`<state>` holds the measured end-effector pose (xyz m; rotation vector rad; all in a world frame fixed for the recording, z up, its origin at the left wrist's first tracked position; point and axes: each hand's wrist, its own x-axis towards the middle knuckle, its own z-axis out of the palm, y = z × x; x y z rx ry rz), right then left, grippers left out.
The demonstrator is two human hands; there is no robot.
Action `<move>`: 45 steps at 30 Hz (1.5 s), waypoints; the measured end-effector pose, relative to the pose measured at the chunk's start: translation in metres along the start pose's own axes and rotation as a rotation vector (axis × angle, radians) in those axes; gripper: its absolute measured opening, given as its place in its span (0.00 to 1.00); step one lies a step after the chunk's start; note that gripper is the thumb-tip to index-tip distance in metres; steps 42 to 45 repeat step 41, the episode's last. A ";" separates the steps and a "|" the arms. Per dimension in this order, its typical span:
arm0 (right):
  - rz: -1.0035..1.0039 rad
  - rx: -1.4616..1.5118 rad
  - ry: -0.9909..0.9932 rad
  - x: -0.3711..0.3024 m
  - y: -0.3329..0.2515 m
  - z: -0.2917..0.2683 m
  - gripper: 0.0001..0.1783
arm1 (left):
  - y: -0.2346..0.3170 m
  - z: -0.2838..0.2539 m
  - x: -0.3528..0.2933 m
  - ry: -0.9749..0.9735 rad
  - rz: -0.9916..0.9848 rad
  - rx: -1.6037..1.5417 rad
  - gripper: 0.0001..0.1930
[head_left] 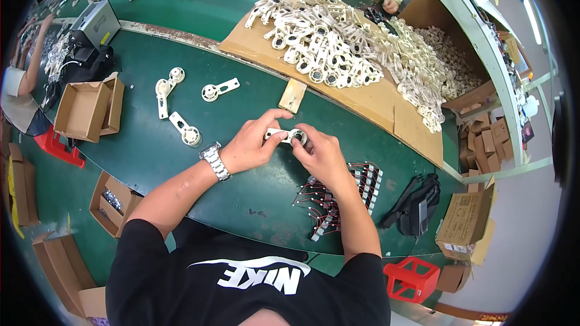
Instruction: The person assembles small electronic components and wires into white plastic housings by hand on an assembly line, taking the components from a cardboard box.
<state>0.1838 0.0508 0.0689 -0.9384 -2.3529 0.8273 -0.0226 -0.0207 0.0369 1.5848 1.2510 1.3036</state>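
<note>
Above the green table, both my hands hold one white plastic part (289,135) with a round ring at one end and a flat arm at the other. My left hand (249,143), with a metal watch on its wrist, pinches the flat arm between thumb and fingers. At the ring end, the fingers of my right hand (322,153) close on the rim and partly cover it. Similar white parts lie to the left: one alone (211,92), another nearer me (190,136), and some touching each other (162,89). A tan block (292,96) sits just beyond my hands.
Small motors with red wires (370,182) lie in rows beside my right forearm, with a black bag (418,211) farther right. A large heap of white parts (326,48) covers cardboard at the far side. Open cardboard boxes (77,110) stand left. Other people work nearby.
</note>
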 end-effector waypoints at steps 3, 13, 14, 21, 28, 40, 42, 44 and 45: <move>-0.063 -0.039 0.022 0.000 0.000 0.001 0.20 | -0.001 0.000 0.000 0.009 -0.009 0.002 0.19; -0.220 -0.361 0.051 -0.002 -0.003 0.002 0.21 | -0.001 -0.001 0.001 0.032 -0.017 -0.013 0.18; -0.219 -0.361 0.051 -0.003 -0.003 0.001 0.21 | 0.000 -0.001 0.001 0.031 -0.017 -0.014 0.18; -0.198 -0.432 0.034 -0.004 -0.005 0.004 0.22 | 0.002 -0.001 0.000 0.020 -0.007 -0.037 0.18; 0.344 0.410 -0.092 -0.001 0.000 0.005 0.18 | 0.003 0.001 -0.001 0.026 0.017 -0.028 0.18; 0.388 0.867 -0.289 0.005 0.022 -0.007 0.24 | -0.004 0.002 0.000 0.040 -0.029 -0.158 0.16; 0.392 0.889 -0.303 0.005 0.027 -0.003 0.25 | -0.004 0.002 0.000 0.040 -0.028 -0.158 0.16; 0.392 0.889 -0.303 0.005 0.027 -0.003 0.25 | -0.004 0.002 0.000 0.040 -0.028 -0.158 0.16; 0.392 0.889 -0.303 0.005 0.027 -0.003 0.25 | -0.004 0.002 0.000 0.040 -0.028 -0.158 0.16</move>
